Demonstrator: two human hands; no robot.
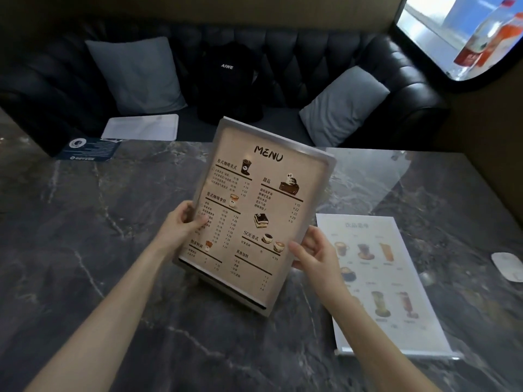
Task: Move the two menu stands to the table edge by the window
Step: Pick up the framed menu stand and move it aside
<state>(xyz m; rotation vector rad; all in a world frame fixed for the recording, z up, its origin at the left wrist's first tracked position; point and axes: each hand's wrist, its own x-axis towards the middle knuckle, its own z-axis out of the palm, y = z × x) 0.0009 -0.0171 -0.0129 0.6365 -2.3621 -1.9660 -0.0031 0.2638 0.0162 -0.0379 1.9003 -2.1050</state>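
A tan menu stand (263, 199) headed "MENU" is held tilted over the middle of the dark marble table (85, 236). My left hand (184, 224) grips its left edge, thumb on the front. My right hand (314, 250) holds its lower right edge. The stand's base hangs just above the tabletop. A second menu stand (379, 281), white with drink pictures, lies flat on the table at the right, clear of both hands.
A window (458, 32) is at the upper right, beyond the table's right end. A small white object (508, 265) sits near the right edge. A dark blue card (90, 149) lies at the far left. A black sofa (311, 52) with grey cushions runs behind.
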